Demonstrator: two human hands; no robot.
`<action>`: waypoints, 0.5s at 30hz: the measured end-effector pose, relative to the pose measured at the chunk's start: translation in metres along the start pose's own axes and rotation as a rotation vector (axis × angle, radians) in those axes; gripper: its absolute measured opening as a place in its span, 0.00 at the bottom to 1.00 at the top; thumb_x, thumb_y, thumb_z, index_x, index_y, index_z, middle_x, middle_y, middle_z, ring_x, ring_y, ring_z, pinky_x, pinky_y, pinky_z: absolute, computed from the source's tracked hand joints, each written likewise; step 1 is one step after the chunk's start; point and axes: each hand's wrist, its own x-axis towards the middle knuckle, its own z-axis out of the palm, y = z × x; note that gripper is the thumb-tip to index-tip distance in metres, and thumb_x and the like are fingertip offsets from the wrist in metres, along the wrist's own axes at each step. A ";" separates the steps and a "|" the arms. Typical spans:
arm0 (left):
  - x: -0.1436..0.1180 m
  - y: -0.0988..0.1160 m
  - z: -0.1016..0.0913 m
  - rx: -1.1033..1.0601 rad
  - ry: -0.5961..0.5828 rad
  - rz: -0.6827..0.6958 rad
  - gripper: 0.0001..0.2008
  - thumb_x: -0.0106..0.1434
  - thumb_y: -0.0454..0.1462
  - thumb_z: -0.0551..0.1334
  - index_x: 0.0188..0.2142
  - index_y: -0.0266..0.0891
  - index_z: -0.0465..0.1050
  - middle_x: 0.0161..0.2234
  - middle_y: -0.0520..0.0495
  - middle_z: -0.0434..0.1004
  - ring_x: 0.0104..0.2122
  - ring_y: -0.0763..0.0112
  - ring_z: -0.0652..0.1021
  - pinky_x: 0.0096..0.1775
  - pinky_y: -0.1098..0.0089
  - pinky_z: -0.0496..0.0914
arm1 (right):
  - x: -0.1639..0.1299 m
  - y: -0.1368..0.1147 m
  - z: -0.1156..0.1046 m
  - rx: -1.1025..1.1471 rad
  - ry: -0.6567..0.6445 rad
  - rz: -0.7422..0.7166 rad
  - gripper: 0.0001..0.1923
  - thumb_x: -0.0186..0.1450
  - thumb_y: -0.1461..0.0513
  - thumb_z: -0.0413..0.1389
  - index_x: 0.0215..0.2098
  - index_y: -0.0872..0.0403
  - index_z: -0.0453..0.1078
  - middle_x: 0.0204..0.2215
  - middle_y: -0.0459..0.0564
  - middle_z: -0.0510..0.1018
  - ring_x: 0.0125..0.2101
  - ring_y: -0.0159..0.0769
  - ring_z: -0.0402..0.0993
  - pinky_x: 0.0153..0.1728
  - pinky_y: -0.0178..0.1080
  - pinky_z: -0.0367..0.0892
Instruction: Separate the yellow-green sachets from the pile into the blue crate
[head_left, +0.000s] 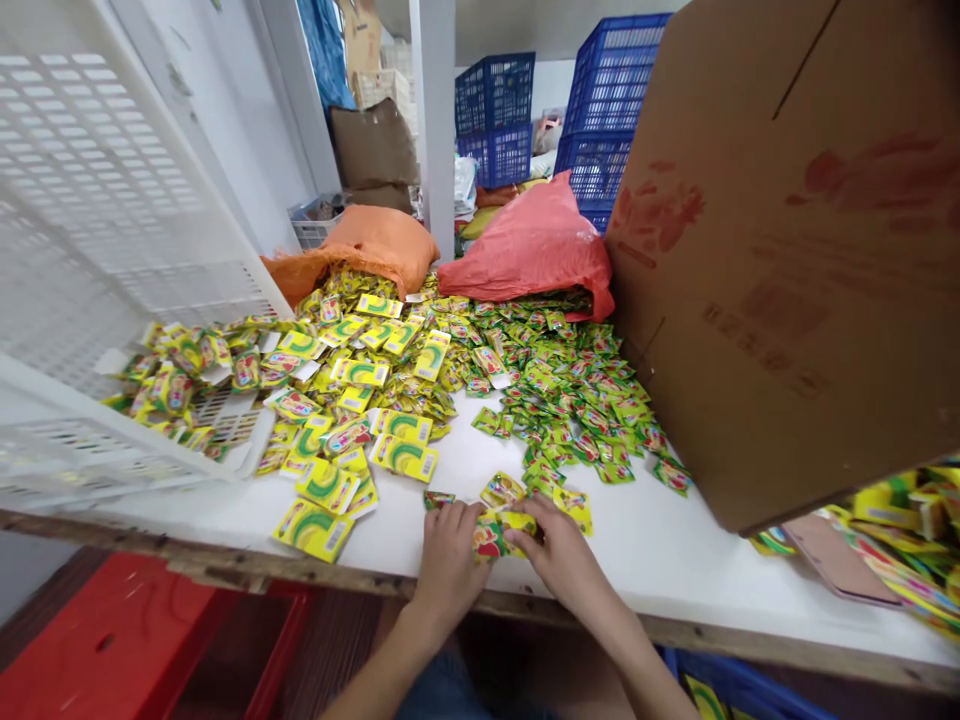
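Yellow-green sachet stack (495, 533) between two hands (450, 560)

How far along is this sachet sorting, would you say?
Early, by the look of it. Done so far: only a small stack of sachets, held between the left hand and right hand at the table's front edge. Left: a big loose pile of small green sachets and a spread of larger yellow packets spilling from the tipped white crate.

No text can be read: print on the small yellow-green foil sachets (405, 456) and the brown cardboard box (795, 250) is blurred.
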 end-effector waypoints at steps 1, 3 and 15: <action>-0.001 0.001 0.001 0.004 -0.011 0.008 0.22 0.50 0.32 0.61 0.47 0.39 0.63 0.40 0.45 0.70 0.42 0.58 0.68 0.44 0.59 0.59 | 0.002 0.000 0.000 -0.012 -0.032 -0.005 0.08 0.55 0.61 0.57 0.34 0.52 0.72 0.35 0.51 0.74 0.40 0.44 0.70 0.41 0.41 0.64; -0.002 0.002 0.003 -0.003 -0.020 0.001 0.23 0.51 0.33 0.62 0.48 0.39 0.62 0.41 0.44 0.70 0.42 0.57 0.68 0.44 0.59 0.59 | 0.005 -0.001 0.000 0.017 -0.036 0.012 0.09 0.54 0.60 0.59 0.34 0.52 0.72 0.32 0.50 0.74 0.36 0.43 0.71 0.38 0.41 0.65; 0.000 0.019 0.024 -0.392 0.117 -0.301 0.27 0.51 0.36 0.63 0.49 0.36 0.57 0.47 0.39 0.67 0.47 0.56 0.67 0.48 0.58 0.58 | 0.003 -0.004 0.002 -0.064 0.262 -0.073 0.07 0.58 0.58 0.56 0.32 0.52 0.70 0.38 0.53 0.71 0.43 0.44 0.66 0.44 0.46 0.61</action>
